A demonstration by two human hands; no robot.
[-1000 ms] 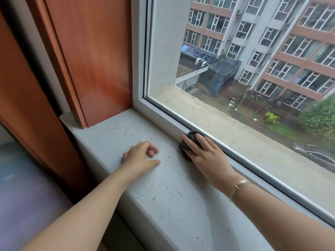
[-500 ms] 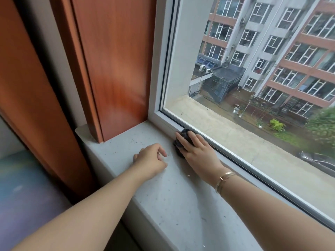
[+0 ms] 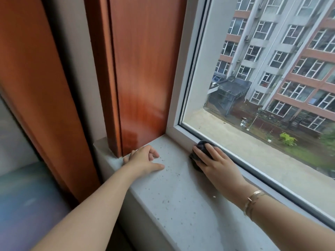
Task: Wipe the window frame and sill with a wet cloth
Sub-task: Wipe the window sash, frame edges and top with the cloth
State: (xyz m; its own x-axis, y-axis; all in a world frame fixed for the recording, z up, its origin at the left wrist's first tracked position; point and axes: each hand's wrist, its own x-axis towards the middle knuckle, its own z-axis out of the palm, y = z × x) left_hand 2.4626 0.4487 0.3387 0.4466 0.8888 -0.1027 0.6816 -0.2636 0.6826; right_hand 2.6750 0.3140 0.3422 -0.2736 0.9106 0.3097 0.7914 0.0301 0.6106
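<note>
A pale stone sill [image 3: 174, 196], dotted with dark specks, runs under a white window frame [image 3: 183, 131]. My right hand [image 3: 215, 163] presses a small dark cloth [image 3: 201, 145] with straight fingers against the frame's bottom rail, close to the left corner. Most of the cloth is hidden under the hand. My left hand [image 3: 143, 160] rests on the sill beside the wooden panel, fingers loosely curled, thumb stretched out, holding nothing.
A reddish wooden panel [image 3: 143, 78] rises at the sill's left end, with more wood trim [image 3: 36, 87] further left. The glass pane [image 3: 262, 87] shows apartment buildings and a concrete ledge outside. A gold bracelet [image 3: 253, 200] circles my right wrist.
My right hand has slid the cloth leftward along the bottom rail toward the corner. My left hand has shifted left along the sill toward the wooden panel. The view has turned left.
</note>
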